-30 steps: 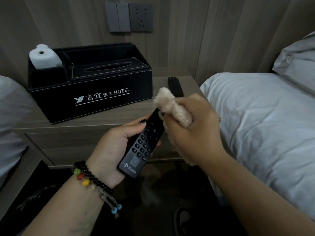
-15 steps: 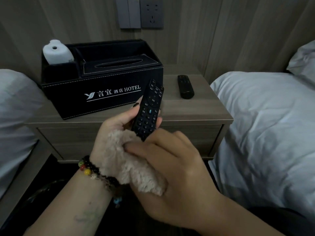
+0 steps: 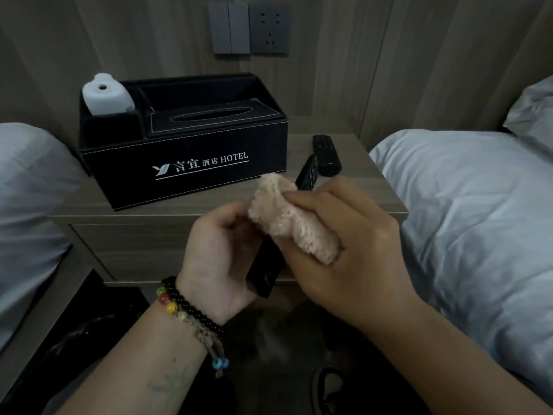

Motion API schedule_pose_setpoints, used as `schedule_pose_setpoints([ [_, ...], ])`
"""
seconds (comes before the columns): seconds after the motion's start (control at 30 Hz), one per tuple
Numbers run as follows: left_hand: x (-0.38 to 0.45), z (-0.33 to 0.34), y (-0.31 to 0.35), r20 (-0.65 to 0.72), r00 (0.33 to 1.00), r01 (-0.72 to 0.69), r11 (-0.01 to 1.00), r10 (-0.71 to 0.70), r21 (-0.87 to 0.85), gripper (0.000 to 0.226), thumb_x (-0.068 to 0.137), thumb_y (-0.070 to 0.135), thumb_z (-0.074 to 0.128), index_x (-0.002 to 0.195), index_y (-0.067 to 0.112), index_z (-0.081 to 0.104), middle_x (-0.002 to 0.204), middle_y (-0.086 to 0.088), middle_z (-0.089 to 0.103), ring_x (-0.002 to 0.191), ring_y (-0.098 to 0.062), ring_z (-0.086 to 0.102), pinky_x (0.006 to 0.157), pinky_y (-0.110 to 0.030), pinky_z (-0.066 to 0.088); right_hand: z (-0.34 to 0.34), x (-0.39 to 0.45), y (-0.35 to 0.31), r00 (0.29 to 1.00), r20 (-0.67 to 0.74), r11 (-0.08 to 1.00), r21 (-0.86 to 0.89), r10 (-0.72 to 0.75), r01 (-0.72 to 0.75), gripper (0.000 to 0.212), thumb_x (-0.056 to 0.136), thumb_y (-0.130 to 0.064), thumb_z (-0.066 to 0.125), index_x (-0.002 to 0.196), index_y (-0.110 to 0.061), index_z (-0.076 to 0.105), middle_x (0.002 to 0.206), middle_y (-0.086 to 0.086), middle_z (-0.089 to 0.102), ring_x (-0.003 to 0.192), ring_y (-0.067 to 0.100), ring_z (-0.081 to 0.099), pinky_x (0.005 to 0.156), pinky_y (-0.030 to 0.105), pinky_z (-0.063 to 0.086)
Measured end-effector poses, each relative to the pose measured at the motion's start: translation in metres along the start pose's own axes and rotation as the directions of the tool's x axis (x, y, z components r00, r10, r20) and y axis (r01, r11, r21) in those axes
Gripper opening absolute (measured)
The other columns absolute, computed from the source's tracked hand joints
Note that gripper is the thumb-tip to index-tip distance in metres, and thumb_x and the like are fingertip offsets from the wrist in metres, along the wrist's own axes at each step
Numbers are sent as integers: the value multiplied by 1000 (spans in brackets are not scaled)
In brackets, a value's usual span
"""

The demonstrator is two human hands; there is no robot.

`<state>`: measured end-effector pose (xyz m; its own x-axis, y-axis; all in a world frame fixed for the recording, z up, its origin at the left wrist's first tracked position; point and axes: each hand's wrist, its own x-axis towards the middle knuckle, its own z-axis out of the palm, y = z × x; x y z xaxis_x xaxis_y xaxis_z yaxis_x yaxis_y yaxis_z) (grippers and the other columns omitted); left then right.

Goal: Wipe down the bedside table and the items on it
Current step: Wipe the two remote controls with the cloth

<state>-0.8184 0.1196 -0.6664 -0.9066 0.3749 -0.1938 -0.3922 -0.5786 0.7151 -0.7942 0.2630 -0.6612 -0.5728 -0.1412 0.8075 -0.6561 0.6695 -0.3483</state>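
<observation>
Wood-panelled wall (image 3: 419,70) rises behind your bedside table (image 3: 299,205), which stands between two white beds (image 3: 466,220). On it sits a black hotel organiser box (image 3: 185,163), with a second remote (image 3: 326,155) lying to its right. Your left hand (image 3: 218,253) curls around the black remote (image 3: 264,271), held in front of the table. Your right hand (image 3: 344,244) grips the beige cloth (image 3: 287,217), pressing it over the remote's middle.

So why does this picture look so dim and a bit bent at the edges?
Head view: the room light is low, so the black organiser box and the remote in the left hand lose detail; the wide lens bows the wall panels; the cloth in the right hand looks soft.
</observation>
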Motion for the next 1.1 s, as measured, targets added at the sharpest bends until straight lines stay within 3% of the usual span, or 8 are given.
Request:
schedule_pose_setpoints([
  [0.13, -2, 2, -3, 229, 971, 70, 997, -71, 12, 52, 58, -2, 55, 108, 2, 71, 113, -19, 64, 101, -30, 61, 101, -41, 44, -5, 6, 15, 995, -24, 995, 10, 95, -94, 28, 80, -23, 73, 102, -6, 72, 87, 1, 62, 74, 9, 58, 65, 21, 47],
  [0.23, 0, 4, -6, 260, 964, 23, 992, -55, 126, 58, 63, -11, 46, 115, 5, 67, 121, -21, 63, 107, -31, 62, 99, -43, 45, -11, 8, 19, 993, -21, 992, 35, 119, -118, 28, 80, -24, 71, 102, -7, 72, 88, -1, 61, 76, 4, 56, 68, 11, 42],
  [0.4, -2, -3, -5, 259, 965, -95, 967, 32, 237, 52, 52, -16, 63, 96, 9, 75, 95, -18, 71, 89, -28, 69, 77, -34, 59, -19, 1, 11, 982, 168, 995, 73, -86, 74, 33, 75, -19, 77, 106, -8, 71, 95, 2, 64, 82, 12, 62, 69, 33, 51],
  [0.47, 0, -6, -5, 271, 962, -106, 956, 29, 275, 56, 52, -10, 67, 106, 3, 70, 106, -23, 67, 100, -34, 66, 87, -41, 55, -19, 4, 16, 985, 161, 997, 44, -69, 62, 32, 75, -18, 77, 105, -8, 72, 93, 2, 64, 79, 14, 62, 65, 37, 51],
  [0.53, 2, -7, -5, 310, 951, -90, 942, -15, 323, 68, 57, -9, 69, 123, 2, 60, 128, -25, 56, 120, -39, 54, 103, -51, 43, -20, 10, 28, 995, 100, 1000, 3, 19, -19, 28, 76, -18, 76, 102, -10, 73, 88, -1, 62, 74, 12, 60, 62, 31, 50],
  [0.63, 4, -5, -7, 365, 929, -70, 941, -59, 331, 78, 61, -10, 68, 135, 9, 51, 137, -20, 52, 126, -34, 51, 103, -46, 44, -26, 16, 41, 991, 2, 991, -34, 131, -131, 22, 79, -22, 75, 98, -13, 73, 84, -9, 56, 72, 3, 55, 63, 13, 41],
  [0.87, 2, -11, -4, 314, 949, -137, 924, 20, 356, 73, 53, -12, 69, 123, 0, 57, 110, -24, 65, 103, -34, 64, 81, -37, 57, -16, 3, 19, 976, 206, 992, 121, -62, 38, 31, 75, -16, 76, 105, -8, 71, 92, 1, 63, 85, 12, 64, 69, 32, 52],
  [1.1, 3, -12, -4, 320, 947, -145, 897, 5, 417, 94, 53, -9, 73, 138, 24, 49, 132, -17, 56, 123, -30, 55, 94, -42, 51, -19, 9, 34, 992, 11, 992, 11, 123, -123, 24, 78, -19, 76, 99, -9, 72, 86, -3, 59, 72, 4, 55, 64, 13, 41],
])
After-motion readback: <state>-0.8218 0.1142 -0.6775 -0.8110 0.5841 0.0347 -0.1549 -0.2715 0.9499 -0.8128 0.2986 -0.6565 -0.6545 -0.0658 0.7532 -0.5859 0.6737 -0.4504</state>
